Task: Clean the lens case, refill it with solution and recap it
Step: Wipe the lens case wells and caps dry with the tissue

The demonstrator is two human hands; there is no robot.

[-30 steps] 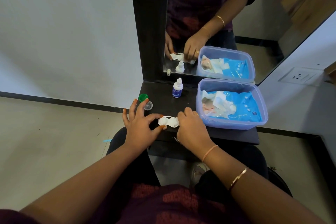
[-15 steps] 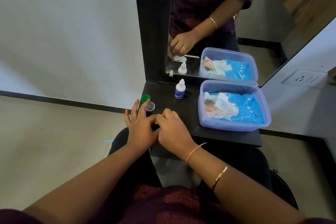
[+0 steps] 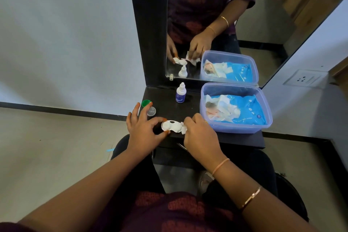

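Dark shelf (image 3: 188, 111) under mirror: lens case (image 3: 171, 126) at near edge, mid-wipe
Left hand (image 3: 144, 130) pinches case's left end; right hand (image 3: 199, 133) clenched on tissue wad (image 3: 183, 129) at right well. Risk: wipe pressure nudges case off edge; beyond, loose caps (image 3: 148, 107) could roll; solution bottle (image 3: 181, 93) upright
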